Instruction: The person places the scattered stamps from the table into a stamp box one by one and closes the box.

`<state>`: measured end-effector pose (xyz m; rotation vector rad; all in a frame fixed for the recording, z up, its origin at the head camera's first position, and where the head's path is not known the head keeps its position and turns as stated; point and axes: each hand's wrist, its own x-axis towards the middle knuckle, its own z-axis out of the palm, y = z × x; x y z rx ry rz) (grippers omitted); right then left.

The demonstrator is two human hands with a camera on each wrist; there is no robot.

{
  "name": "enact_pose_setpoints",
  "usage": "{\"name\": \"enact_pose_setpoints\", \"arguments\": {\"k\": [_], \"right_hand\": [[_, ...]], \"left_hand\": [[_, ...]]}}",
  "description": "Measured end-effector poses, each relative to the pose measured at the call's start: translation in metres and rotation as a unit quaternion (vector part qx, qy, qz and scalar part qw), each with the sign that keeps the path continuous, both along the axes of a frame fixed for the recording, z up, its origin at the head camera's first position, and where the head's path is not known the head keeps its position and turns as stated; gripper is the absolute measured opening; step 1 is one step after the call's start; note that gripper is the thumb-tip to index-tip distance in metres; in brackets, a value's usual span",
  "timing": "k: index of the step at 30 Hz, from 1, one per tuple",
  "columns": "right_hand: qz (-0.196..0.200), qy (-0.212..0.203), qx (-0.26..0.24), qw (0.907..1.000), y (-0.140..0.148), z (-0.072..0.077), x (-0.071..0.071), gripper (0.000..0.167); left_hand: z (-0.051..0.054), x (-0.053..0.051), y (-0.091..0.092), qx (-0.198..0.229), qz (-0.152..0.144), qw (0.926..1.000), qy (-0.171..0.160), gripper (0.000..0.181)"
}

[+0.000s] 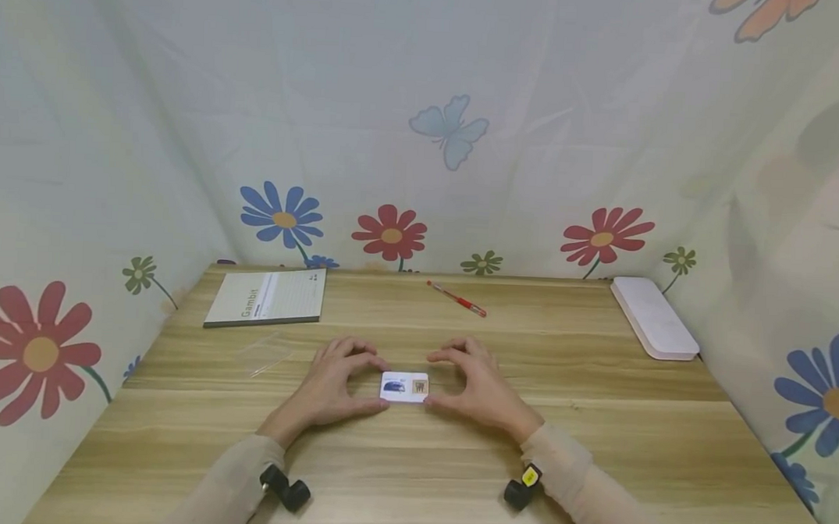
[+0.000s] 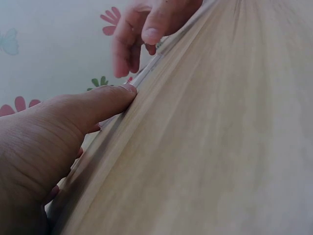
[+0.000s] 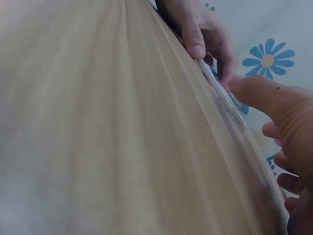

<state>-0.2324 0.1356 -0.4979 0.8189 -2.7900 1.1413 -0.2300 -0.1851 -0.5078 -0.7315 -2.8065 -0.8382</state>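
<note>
A small white printed card [image 1: 403, 397], with a blue picture at its left and a brown square at its right, lies flat on the wooden table between both hands. The left hand [image 1: 337, 383] holds its left edge, thumb at the near corner and forefinger at the far one. Around the right end curves the right hand [image 1: 480, 386], its thumb close by the near corner and its forefinger raised off the far corner. In the left wrist view the right hand [image 2: 151, 29] hovers above the tabletop, slightly blurred. The card appears only edge-on in the right wrist view.
A Gambit notebook [image 1: 291, 297] lies at the back left, with a clear plastic piece [image 1: 266, 354] in front of it. A red pen [image 1: 458, 299] rests at the back middle. The white oblong case [image 1: 652, 317] is at the back right. Flowered cloth [image 1: 507, 188] surrounds the table [image 1: 410, 480].
</note>
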Motion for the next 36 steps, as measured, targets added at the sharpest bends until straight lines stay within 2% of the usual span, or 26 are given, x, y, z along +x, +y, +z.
{"name": "enact_pose_setpoints", "arguments": {"k": [7, 18, 24, 31, 36], "right_hand": [[0.022, 0.022, 0.037, 0.9988, 0.005, -0.006, -0.004, 0.069], [0.024, 0.027, 0.033, 0.9988, 0.003, -0.008, -0.004, 0.052], [0.025, 0.022, 0.036, 0.9988, 0.004, -0.006, -0.004, 0.05], [0.027, 0.015, 0.039, 0.9988, 0.004, 0.0, -0.002, 0.05], [0.026, 0.017, 0.037, 0.9988, 0.002, -0.001, -0.001, 0.049]], "left_hand": [[-0.001, -0.001, 0.0, 0.003, -0.002, 1.0, 0.0, 0.057], [-0.001, 0.0, 0.0, 0.0, -0.002, 1.0, 0.005, 0.056], [-0.001, -0.001, 0.001, -0.001, -0.005, 1.0, 0.007, 0.057], [0.002, -0.001, -0.003, 0.027, 0.0, 0.9995, -0.015, 0.07], [0.013, 0.0, -0.012, 0.067, 0.023, 0.9966, -0.043, 0.071]]}}
